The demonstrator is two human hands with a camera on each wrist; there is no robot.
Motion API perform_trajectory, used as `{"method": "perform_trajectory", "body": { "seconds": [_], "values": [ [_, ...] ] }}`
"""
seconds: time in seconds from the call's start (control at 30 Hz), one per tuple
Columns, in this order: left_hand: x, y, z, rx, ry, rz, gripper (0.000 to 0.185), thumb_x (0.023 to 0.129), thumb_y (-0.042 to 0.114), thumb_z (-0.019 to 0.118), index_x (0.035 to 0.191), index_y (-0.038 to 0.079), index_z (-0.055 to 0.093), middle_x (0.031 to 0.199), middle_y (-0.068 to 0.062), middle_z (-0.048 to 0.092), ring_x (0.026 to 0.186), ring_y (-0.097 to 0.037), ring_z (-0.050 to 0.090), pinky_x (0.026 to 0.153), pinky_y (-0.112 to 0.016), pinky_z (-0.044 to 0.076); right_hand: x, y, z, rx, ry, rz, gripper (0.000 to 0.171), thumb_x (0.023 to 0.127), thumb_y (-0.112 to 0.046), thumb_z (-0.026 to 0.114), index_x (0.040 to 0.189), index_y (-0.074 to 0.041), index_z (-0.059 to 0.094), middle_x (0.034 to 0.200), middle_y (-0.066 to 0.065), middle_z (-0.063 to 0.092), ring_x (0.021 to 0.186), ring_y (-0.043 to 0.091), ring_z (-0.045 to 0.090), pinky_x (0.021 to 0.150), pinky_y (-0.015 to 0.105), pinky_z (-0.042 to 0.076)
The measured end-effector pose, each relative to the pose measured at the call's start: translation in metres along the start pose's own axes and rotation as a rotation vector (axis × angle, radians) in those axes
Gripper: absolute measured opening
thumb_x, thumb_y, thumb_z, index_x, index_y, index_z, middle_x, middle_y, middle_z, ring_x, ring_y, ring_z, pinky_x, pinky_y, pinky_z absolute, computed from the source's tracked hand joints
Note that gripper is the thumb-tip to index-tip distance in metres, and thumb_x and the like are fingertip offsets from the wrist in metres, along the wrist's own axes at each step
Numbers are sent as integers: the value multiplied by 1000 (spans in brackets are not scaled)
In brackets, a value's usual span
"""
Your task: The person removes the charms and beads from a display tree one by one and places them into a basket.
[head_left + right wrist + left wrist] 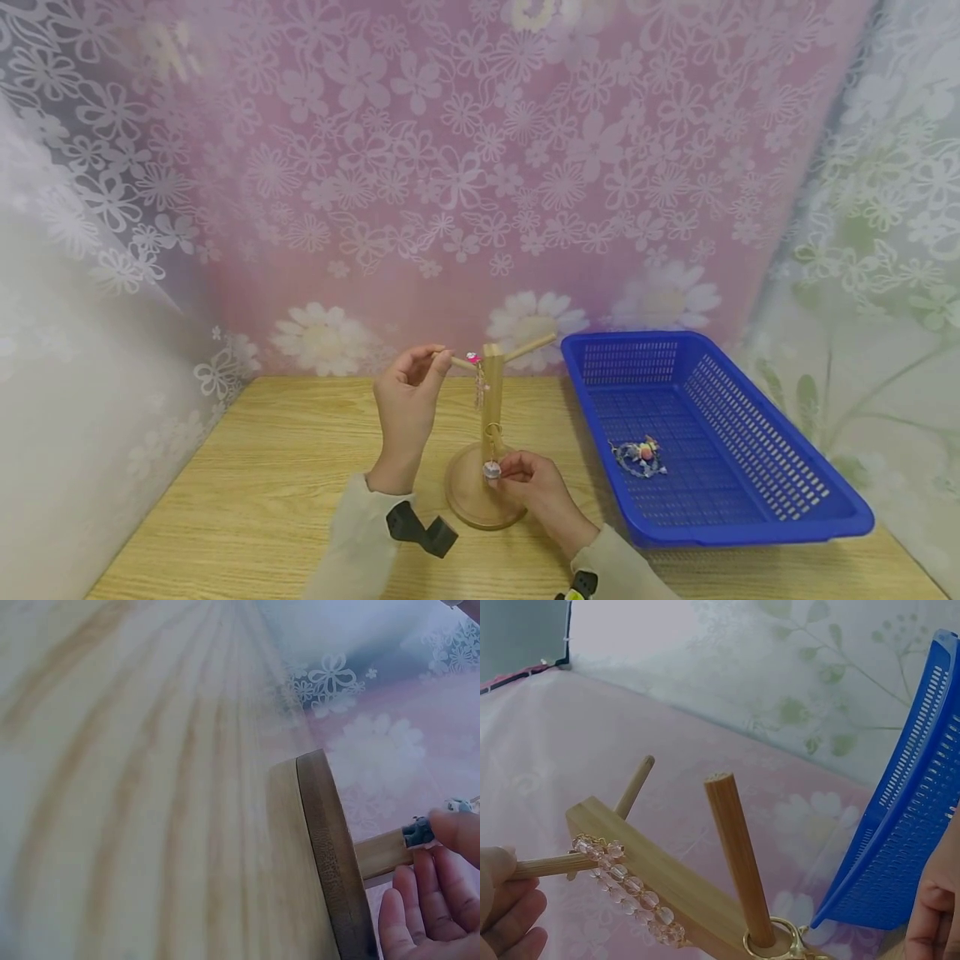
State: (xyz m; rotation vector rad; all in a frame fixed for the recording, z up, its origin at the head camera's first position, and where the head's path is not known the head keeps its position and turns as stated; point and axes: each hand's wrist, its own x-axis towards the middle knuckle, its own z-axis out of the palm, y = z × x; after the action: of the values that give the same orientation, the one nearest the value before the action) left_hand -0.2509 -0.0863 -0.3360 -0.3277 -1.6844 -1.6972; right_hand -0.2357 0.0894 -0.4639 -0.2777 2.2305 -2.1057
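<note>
A wooden peg stand (492, 398) with a round base rises from the table. My left hand (408, 392) pinches the tip of its upper left peg (555, 865) between thumb and fingers. A bracelet of clear pink beads (634, 885) hangs on that peg, close to the post, with a bright pink charm (472, 357) on top. From a lower peg (739, 855) facing me hangs a keychain by its gold ring (751, 937). My right hand (536, 487) pinches the keychain's small pale and blue-grey charm (418, 832) in front of the post, just above the base.
To the right stands a blue plastic basket (750, 535) with slotted walls. Inside it lie a blue-grey beaded loop and a small colourful charm (643, 451). Another upper peg (531, 347) points right, towards the basket. Flowered pink curtain (465, 167) hangs behind the wooden table (247, 467).
</note>
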Motion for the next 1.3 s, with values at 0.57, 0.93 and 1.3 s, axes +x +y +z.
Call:
{"method": "perform_trajectory", "body": {
  "seconds": [0.57,0.93,1.3],
  "values": [
    [-3,33,0,36,-21,-40,14,85,6,69,93,-7,68,79,-22,68,67,-3,61,53,-17,43,-1,-2,-1,-23,-61,24,23,78,1,73,91,16,62,86,8,68,78,11,59,68,20,48],
    [-3,34,0,22,-17,-41,15,85,7,70,92,-6,69,78,-21,67,63,-2,58,49,-17,38,-2,-3,0,-10,-108,11,24,79,1,72,94,17,64,94,20,69,80,9,61,70,19,49],
    [-3,32,0,0,-23,-19,15,85,6,69,92,-7,69,79,-22,68,72,-26,68,54,-16,44,-4,-1,4,-1,-159,66,28,82,-4,72,102,14,64,95,15,70,81,10,64,69,22,53]
  ]
}}
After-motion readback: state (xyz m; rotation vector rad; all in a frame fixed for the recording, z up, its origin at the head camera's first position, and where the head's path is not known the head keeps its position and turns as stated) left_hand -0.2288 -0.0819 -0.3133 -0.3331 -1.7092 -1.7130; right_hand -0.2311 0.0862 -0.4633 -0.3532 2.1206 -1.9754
